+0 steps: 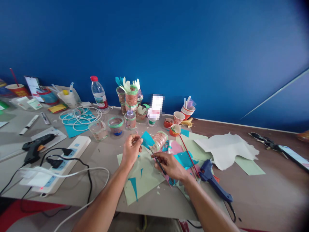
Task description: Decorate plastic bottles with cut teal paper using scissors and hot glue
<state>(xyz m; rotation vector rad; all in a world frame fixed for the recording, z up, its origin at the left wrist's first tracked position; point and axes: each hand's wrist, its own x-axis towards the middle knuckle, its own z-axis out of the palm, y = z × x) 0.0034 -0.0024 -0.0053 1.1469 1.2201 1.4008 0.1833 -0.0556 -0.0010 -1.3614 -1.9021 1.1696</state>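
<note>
Between the thumb and fingers of my left hand (pixel 131 149) is a small piece of blue paper (pixel 147 140). My right hand (pixel 172 165) is closed around slim dark scissors (pixel 158 161), whose tip meets the lower edge of that piece. Just behind the hands lies a clear bottle section (pixel 159 140) wrapped in brown and green. Under them a pale green sheet (pixel 145 187) carries thin blue offcuts (pixel 133 188). Beside my right hand are a larger blue paper piece (pixel 185 159) and a white marker (pixel 169 147).
A blue glue gun (pixel 214 180) lies right, near torn white paper (pixel 228 149). Left are a power strip (pixel 69 164) with cables and a black glue gun (pixel 36 148). Behind stand a water bottle (pixel 99 95), decorated containers (pixel 131 98) and paper cups (pixel 179 117).
</note>
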